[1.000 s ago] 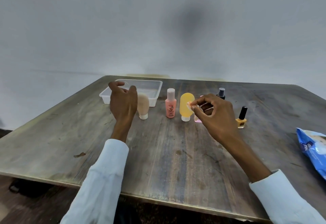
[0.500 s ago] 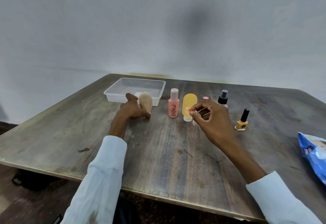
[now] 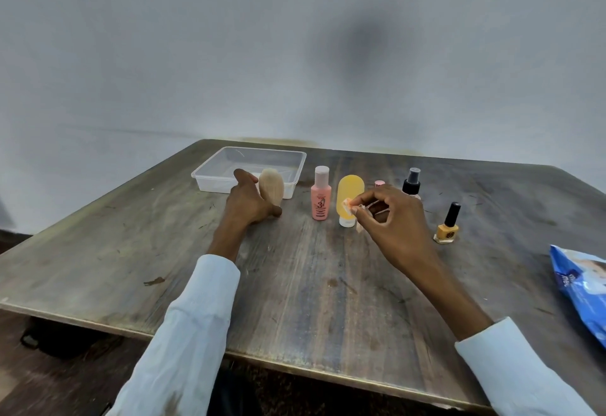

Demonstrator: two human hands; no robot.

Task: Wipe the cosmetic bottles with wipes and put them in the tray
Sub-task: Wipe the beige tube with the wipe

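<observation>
My left hand point(image 3: 250, 203) grips a beige tube bottle point(image 3: 271, 186) just in front of the clear plastic tray point(image 3: 210, 175). My right hand point(image 3: 390, 219) pinches a small folded wipe point(image 3: 348, 206) in front of the yellow tube bottle point(image 3: 350, 192). A pink bottle point(image 3: 321, 193) stands between the two hands. Behind my right hand a small pink-capped bottle point(image 3: 379, 183) is mostly hidden. A black-capped spray bottle point(image 3: 411, 180) and a yellow nail polish bottle point(image 3: 447, 228) stand further right.
A blue wipes packet point(image 3: 582, 288) lies at the table's right edge. The wooden table point(image 3: 311, 284) meets a pale wall behind. A dark object point(image 3: 49, 338) sits on the floor below the left front edge.
My left hand came down from above and closed round the beige tube. My right hand has stayed near the yellow tube with the wipe.
</observation>
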